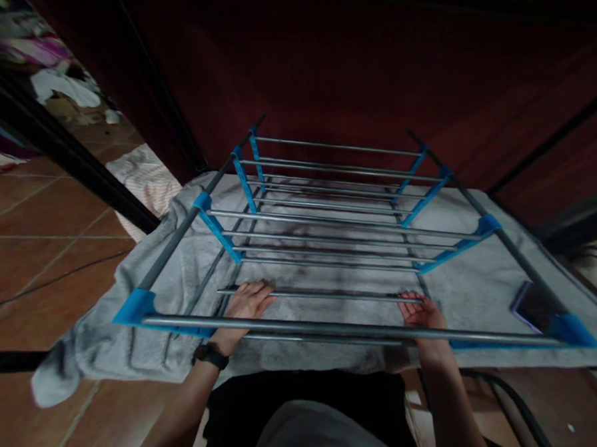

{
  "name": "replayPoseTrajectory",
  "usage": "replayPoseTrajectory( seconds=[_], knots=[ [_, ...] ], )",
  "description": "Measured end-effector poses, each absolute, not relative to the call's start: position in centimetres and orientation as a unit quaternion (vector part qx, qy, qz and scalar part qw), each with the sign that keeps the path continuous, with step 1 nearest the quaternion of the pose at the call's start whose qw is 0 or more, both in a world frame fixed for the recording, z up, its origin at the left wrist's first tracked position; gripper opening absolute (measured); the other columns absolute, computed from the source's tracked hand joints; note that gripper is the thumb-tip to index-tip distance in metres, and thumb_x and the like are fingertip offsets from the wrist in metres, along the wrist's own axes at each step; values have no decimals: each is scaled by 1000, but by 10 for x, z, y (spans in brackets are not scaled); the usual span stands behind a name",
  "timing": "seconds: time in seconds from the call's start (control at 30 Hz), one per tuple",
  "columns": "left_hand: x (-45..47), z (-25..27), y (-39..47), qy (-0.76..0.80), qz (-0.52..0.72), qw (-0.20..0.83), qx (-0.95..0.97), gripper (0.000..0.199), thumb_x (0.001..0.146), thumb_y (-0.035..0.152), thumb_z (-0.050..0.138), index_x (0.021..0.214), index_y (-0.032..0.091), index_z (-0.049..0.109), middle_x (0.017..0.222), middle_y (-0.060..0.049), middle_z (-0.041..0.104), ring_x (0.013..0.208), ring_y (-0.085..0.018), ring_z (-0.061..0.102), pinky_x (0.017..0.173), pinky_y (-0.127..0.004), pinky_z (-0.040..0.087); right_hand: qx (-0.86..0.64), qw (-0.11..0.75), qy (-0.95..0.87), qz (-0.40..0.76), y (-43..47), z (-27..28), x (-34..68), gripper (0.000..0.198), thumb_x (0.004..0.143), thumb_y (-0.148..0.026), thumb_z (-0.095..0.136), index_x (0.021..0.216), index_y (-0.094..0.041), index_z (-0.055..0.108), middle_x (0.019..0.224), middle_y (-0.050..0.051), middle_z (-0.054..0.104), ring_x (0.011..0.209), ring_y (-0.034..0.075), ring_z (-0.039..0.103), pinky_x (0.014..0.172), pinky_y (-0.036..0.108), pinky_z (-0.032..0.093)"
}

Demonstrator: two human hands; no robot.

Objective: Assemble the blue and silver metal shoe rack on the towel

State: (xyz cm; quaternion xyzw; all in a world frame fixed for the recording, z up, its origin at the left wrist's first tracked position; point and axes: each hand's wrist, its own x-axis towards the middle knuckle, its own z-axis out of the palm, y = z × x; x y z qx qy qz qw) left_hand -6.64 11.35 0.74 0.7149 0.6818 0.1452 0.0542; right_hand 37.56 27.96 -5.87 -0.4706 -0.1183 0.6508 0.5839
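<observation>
A grey metal rod (332, 294) lies crosswise inside the near part of a rack frame. My left hand (247, 303), with a dark watch on its wrist, is closed over the rod near its left end. Around the rod's right end curl the fingers of my right hand (422, 312), palm turned up. Both forearms pass under the thick front bar (329, 328) of the rack. The rack has grey side tubes and blue plastic brackets (222, 234), which carry several thin crossbars (338, 220) farther back.
Grey plush blanket (164, 337) covers the surface under the rack. A dark flat object (535, 304) lies near the front right corner. Behind stands a dark red panel (320, 69). Tiled floor (45, 263), a cable and piled cloth (66, 85) show at left.
</observation>
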Motion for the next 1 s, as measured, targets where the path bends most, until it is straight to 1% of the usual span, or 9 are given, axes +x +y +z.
replayPoseTrajectory(
  seconds=[0.17,0.3,0.4,0.53,0.63,0.73,0.83,0.9,1.0],
  knots=[
    [-73,1,116,674,169,59,717,36,99,46,41,104,22,68,105,-7,73,103,-25,65,94,-41,45,-447,608,-77,652,275,-49,367,5,77,-24,58,74,-24,61,75,-3,70,77,12,70,82,29,59],
    [-82,-8,118,670,196,65,713,37,94,52,48,105,23,68,103,-7,74,101,-26,67,94,-41,47,-423,643,-44,637,276,-42,360,14,82,-28,61,70,-23,58,66,-4,66,66,12,67,76,27,60],
    [-89,-14,120,673,203,63,708,37,94,48,43,107,22,67,107,-8,75,104,-27,67,96,-42,47,-412,662,-33,625,278,-38,359,19,85,-29,62,69,-23,55,61,-5,62,59,11,64,70,25,60],
    [-94,-16,120,692,191,30,695,35,92,43,41,104,22,67,107,-10,75,103,-29,68,94,-43,48,-382,682,-29,623,282,-30,365,20,87,-30,65,71,-23,56,63,-5,63,60,12,64,66,25,59],
    [-95,-16,120,732,170,-24,660,35,91,41,39,102,21,65,103,-11,74,101,-31,68,95,-49,45,-367,689,-23,625,286,-22,372,21,89,-31,63,71,-23,57,64,-3,65,64,13,66,59,23,57],
    [-98,-18,121,788,148,-77,593,34,91,42,37,101,23,64,106,-11,71,104,-35,64,98,-58,41,-355,701,-18,618,291,-13,377,21,89,-31,64,71,-24,57,63,-4,64,65,13,66,57,23,56],
    [-105,-21,122,831,161,-86,525,33,89,46,36,102,28,60,113,-9,66,108,-39,59,94,-65,42,-341,706,-4,621,296,-7,378,18,88,-28,63,72,-24,57,62,-4,64,63,13,65,57,23,56],
    [-111,-21,122,845,200,-50,494,33,86,46,37,105,30,59,115,-8,62,107,-38,59,88,-61,46,-334,703,1,629,297,-5,377,17,89,-25,61,73,-24,56,62,-4,64,62,13,64,55,23,56],
    [-121,-18,122,855,258,16,449,32,79,43,43,103,29,60,102,-8,62,94,-35,63,78,-52,52,-333,700,1,632,298,-8,372,16,89,-19,56,74,-25,56,62,-4,62,60,13,63,53,23,56]
  ],
)
